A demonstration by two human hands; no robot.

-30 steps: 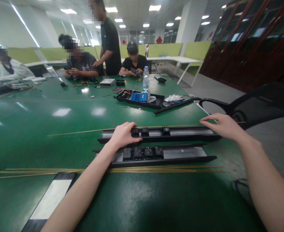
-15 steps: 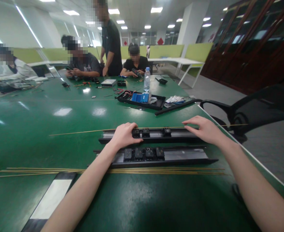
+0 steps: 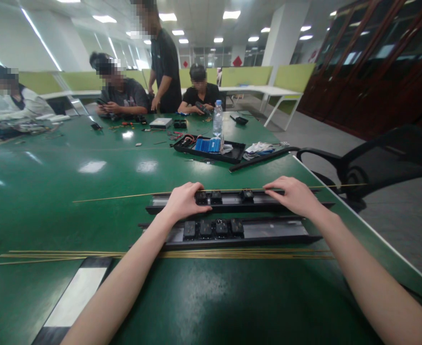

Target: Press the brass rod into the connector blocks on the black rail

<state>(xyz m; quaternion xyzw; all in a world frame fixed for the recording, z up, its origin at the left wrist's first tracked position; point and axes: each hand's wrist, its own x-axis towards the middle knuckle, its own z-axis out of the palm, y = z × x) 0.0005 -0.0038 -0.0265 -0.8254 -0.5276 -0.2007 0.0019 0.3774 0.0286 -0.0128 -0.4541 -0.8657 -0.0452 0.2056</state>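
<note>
A thin brass-coloured rod (image 3: 124,197) lies lengthwise along the far black channel (image 3: 228,209), passing by several small black blocks (image 3: 247,195). My left hand (image 3: 184,200) is closed across the left half of this channel, thumb on the near wall and fingers over the far edge by the rod. On the right, my right hand (image 3: 295,194) pinches the rod between thumb and fingertips above the channel. Closer to me sits a second black channel (image 3: 275,230) with several black blocks (image 3: 205,228) in a row. My fingers partly cover the leftmost far block.
Several loose brass rods (image 3: 232,254) lie in front of the near channel. A black-and-white flat piece (image 3: 76,297) rests at lower left. Beyond are a black tray (image 3: 237,154), gloves (image 3: 259,150), a water bottle (image 3: 218,117) and several people. An office chair (image 3: 386,163) stands right.
My right hand has moved left along the far channel, and its thumb and fingers have closed on the rod. My left hand stays in place.
</note>
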